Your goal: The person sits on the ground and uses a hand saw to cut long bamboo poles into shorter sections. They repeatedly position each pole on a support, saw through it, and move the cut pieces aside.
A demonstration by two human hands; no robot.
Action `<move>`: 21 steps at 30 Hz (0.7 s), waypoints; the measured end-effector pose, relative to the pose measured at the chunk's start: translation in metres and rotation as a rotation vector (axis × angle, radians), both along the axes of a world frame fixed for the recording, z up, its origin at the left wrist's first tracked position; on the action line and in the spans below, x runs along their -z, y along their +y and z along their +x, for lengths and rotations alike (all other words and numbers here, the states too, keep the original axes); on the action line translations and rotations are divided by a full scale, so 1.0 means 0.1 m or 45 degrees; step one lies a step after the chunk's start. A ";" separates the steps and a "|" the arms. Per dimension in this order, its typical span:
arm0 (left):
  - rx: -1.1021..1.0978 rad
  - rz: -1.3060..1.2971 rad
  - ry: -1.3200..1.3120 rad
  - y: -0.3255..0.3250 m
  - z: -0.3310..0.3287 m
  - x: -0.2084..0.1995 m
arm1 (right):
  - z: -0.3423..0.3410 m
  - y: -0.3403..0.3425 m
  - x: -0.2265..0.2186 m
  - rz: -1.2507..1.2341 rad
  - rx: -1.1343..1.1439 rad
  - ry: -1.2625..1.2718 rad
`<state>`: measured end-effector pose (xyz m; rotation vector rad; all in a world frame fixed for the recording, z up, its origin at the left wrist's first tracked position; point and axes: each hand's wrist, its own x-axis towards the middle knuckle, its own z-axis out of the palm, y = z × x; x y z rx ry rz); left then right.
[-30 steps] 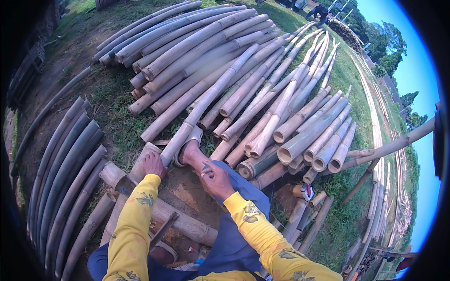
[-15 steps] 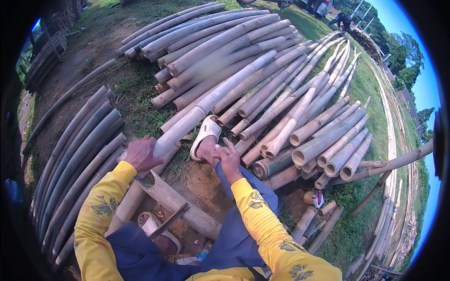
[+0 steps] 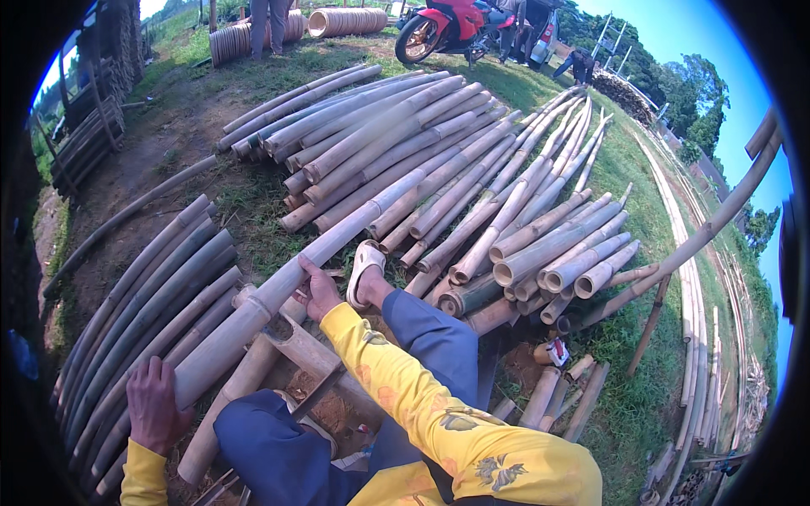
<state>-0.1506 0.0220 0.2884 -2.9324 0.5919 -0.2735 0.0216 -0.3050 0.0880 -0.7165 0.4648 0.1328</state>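
A long, pale bamboo pole (image 3: 257, 305) slants across in front of me, from low on the left up toward the far pile. My left hand (image 3: 157, 406) is at its near cut end, fingers curled against the rim. Farther up, my right hand (image 3: 319, 289) wraps round the pole from its right side. Beneath it is a thick bamboo piece with a notched, open end (image 3: 310, 347), and another thick bamboo length (image 3: 226, 405) lies beside that. A dark flat bar (image 3: 319, 393) leans across the notched piece. My white clog (image 3: 366, 260) rests just beyond my right hand.
A big pile of bamboo poles (image 3: 396, 135) fills the middle and right, and several darker poles (image 3: 139, 295) lie at left. A slanting pole (image 3: 692, 240) stands on a prop at right. Beyond are a red motorcycle (image 3: 456, 29), coiled rolls (image 3: 346, 22) and people.
The pole has come back toward me, its near end now lower left. My left hand moved down to that end. My right hand, free before, now grips the pole. The view has tilted up.
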 end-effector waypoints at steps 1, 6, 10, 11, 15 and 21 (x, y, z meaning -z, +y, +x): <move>-0.004 -0.026 -0.038 0.06 -0.13 0.01 | -0.06 0.02 -0.09 -0.049 -0.022 -0.050; -0.263 -0.191 -0.169 0.44 -1.00 0.12 | -0.34 0.61 -0.94 -0.330 -0.187 -0.304; -0.545 -0.578 -0.110 0.65 -1.78 0.60 | -0.50 1.35 -1.73 -0.609 -0.391 -0.500; -0.570 -0.678 -0.119 0.60 -1.93 0.74 | -0.49 1.49 -1.75 -0.684 -0.415 -0.506; -0.973 -0.643 -0.174 0.35 -3.00 0.71 | -1.07 2.45 -1.81 -0.604 -0.825 -0.498; -1.467 -0.793 -0.212 -0.34 -4.55 0.93 | -2.29 3.31 -1.77 -0.654 -1.519 -0.658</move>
